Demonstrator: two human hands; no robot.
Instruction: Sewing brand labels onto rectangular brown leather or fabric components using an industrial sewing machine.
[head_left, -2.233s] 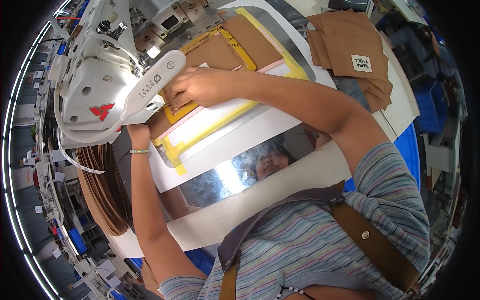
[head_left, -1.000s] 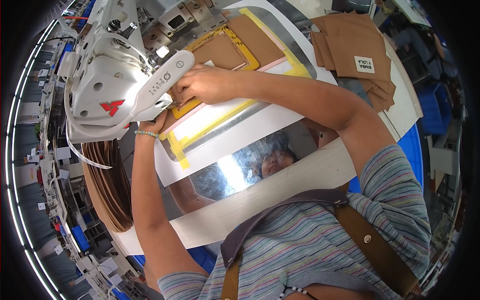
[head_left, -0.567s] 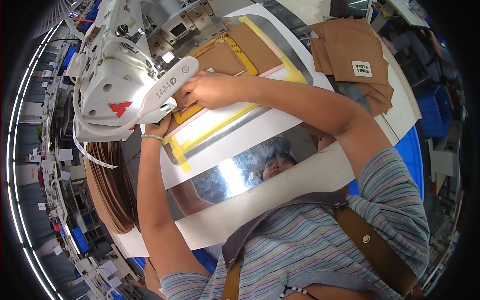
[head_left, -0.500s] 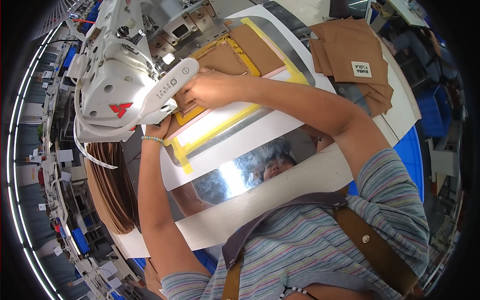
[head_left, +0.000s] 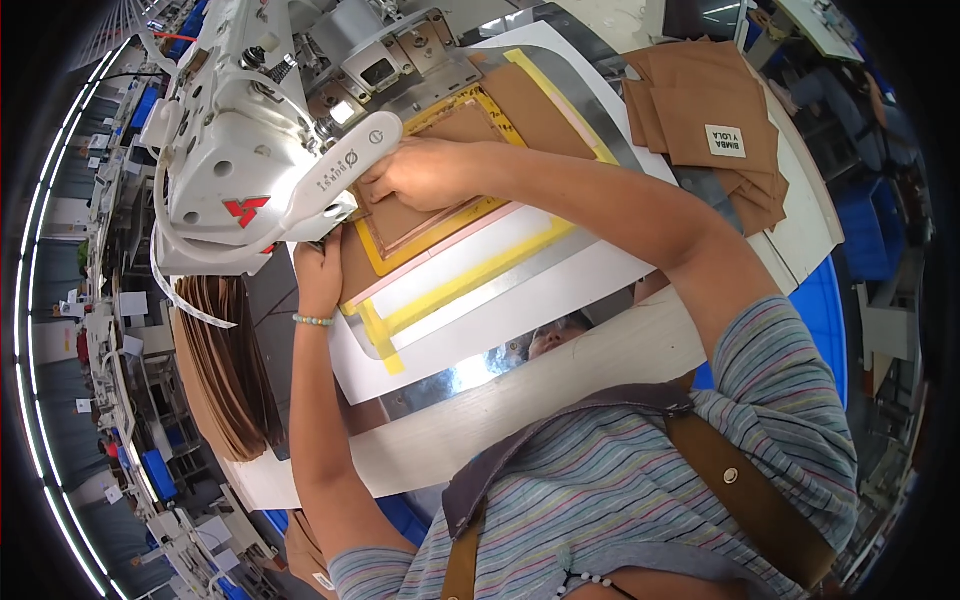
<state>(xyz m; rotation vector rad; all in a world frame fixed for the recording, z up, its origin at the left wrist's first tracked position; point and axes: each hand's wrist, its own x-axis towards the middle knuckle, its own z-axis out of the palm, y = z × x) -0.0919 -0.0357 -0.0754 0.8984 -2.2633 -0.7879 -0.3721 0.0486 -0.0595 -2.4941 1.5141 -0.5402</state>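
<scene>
A white sewing machine head [head_left: 225, 170] stands over a flat template [head_left: 480, 265] edged with yellow tape. On the template lies a brown panel [head_left: 545, 115], topped by a yellow frame [head_left: 505, 128] around a smaller brown piece [head_left: 445, 125]. My right hand [head_left: 425, 175] rests on this work beside the machine's arm, its fingers bent and closed; their tips are partly covered, so what they grip cannot be made out. My left hand [head_left: 320, 272] is at the template's left edge, just below the machine head. The machine hides its fingertips.
A white sheet [head_left: 440, 345] lies beneath the template, over a shiny metal plate [head_left: 430, 395] on the pale table [head_left: 520, 410]. Brown pieces are piled in a stack [head_left: 700, 105] at the right. More brown panels [head_left: 225, 370] stand bunched at the left.
The template, white sheet and yellow frame have shifted toward me and slightly right, covering more of the shiny plate. My left hand has moved slightly right; my right hand stays about where it was.
</scene>
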